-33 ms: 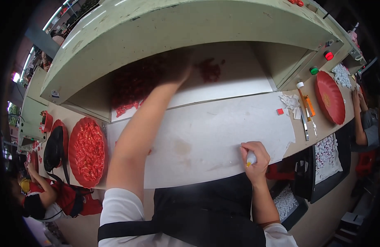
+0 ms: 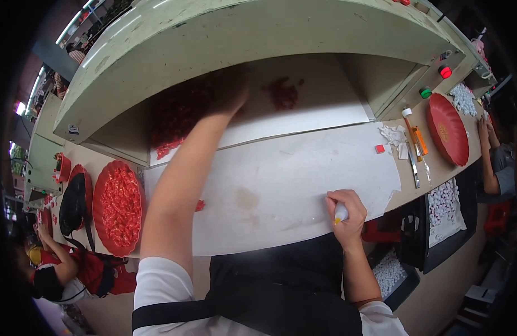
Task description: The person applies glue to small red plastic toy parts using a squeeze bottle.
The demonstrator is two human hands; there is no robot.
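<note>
Inside the hood (image 2: 253,36) of painted green metal, the left hand (image 2: 236,99) is blurred beside glossy, lumpy red pieces (image 2: 177,115); its fingers I cannot tell. In front of the hood, the right hand (image 2: 349,211) grasps a rounded white bottle (image 2: 341,213). Since the earlier frame, the left hand shifted slightly leftward.

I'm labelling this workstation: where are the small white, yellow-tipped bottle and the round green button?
Small white, yellow-tipped bottle (image 2: 341,212): head view, on its white body.
Round green button (image 2: 426,93): head view, on its front face.
</note>
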